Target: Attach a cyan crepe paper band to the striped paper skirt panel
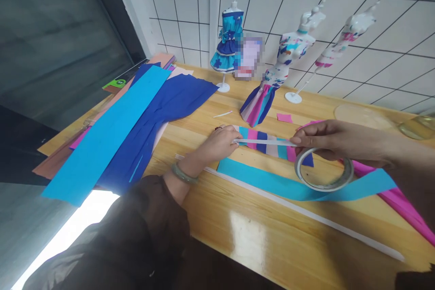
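Note:
My right hand (326,138) is closed around a roll of white tape (301,170), which hangs below the fingers. A length of tape (268,142) runs taut from there to my left hand (220,142), whose fingertips pinch its free end. Under that taut length lies a strip of striped fabric (261,136) in turquoise, pink, navy and pale tones. Nearer to me, a flat turquoise strip (258,176) passes beneath the roll. A long thin white strip (306,212) lies slantwise along the table's front part.
Small dress forms stand at the back: one in a blue tiered dress (228,45), one in a striped skirt (260,102), one paint-speckled (350,38). Left are layered fabrics (163,104) and a green tape measure (117,83). Pink cloth (404,204) lies right, near a glass container (419,127).

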The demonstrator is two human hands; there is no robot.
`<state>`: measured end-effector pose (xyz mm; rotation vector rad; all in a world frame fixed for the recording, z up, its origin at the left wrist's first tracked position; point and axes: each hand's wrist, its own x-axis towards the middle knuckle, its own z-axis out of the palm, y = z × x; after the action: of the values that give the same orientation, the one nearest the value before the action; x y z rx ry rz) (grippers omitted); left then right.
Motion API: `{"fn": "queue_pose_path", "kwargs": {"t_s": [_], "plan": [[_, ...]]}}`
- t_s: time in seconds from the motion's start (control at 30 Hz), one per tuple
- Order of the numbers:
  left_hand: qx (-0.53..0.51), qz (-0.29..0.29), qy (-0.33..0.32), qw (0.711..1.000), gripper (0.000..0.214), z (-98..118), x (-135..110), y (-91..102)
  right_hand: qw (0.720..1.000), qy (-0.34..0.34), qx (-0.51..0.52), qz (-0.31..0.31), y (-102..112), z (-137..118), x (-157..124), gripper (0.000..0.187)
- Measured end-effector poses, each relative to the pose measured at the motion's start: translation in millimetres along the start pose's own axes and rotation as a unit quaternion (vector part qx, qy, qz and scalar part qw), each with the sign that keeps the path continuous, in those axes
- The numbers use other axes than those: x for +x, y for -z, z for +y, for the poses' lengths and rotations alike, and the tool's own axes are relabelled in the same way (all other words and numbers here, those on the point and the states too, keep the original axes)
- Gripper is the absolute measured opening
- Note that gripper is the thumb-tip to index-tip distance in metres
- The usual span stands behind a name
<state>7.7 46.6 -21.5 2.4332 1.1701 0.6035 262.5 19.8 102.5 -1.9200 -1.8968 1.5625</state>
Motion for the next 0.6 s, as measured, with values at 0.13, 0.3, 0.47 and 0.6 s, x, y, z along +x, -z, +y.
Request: {"fn": "queue_pose_path", "kwargs": {"t_s": [0.13,0.3,0.47,0.6], "plan": [[-0.011,0.010,0.008,1.000,0.021,1,0,0.1,0.999,0.013,-0.040,0.004,0,-18,-7,0.043],[-0.023,0.022,0.003,0.999,0.016,1,0,1.9,0.993,0.054,-0.099,0.026,-10,-47,-13,0.045],[-0.030,0.024,0.008,0.999,0.010,0,1,3.1,0.981,0.093,-0.160,0.053,-20,-70,-10,0.043],[-0.035,0.028,0.014,0.999,0.010,0,0,4.7,0.975,0.106,-0.189,0.049,-31,-87,-12,0.036]]}}
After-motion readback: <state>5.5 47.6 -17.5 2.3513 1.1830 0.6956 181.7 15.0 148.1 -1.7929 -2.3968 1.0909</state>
